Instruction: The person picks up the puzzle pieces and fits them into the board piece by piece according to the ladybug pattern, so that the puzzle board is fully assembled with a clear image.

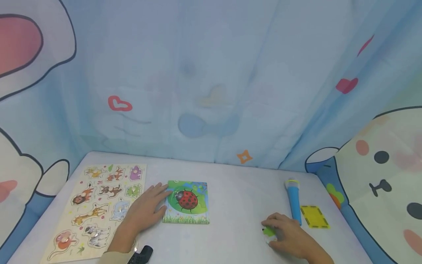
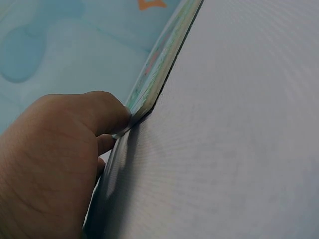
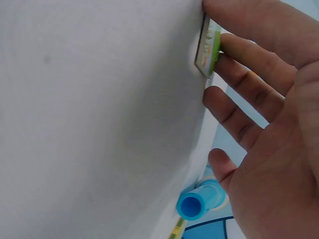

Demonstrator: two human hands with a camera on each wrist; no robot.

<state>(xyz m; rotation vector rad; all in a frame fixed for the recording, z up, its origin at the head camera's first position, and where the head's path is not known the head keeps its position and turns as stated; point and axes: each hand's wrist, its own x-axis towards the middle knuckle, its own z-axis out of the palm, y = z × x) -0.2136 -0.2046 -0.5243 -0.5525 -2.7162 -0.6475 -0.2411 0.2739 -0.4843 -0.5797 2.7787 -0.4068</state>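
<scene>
A square ladybug puzzle board (image 1: 188,201) lies flat on the white table. My left hand (image 1: 146,209) is at its left edge, the fingers fairly straight; in the left wrist view the thumb (image 2: 107,112) touches the board's corner. Farther right, my right hand (image 1: 291,234) pinches a small green and white puzzle piece (image 1: 269,234) between thumb and fingers. The right wrist view shows this piece (image 3: 208,50) thin and edge-on, close to the tabletop; whether it touches the table I cannot tell. The other right fingers (image 3: 224,107) are spread loosely.
A wooden animal peg puzzle (image 1: 112,192) covers the table's left side. Beyond my right hand lie a blue toy microphone (image 1: 293,201) and a yellow square frame (image 1: 314,217). A printed blue curtain (image 1: 211,80) hangs behind and beside the table.
</scene>
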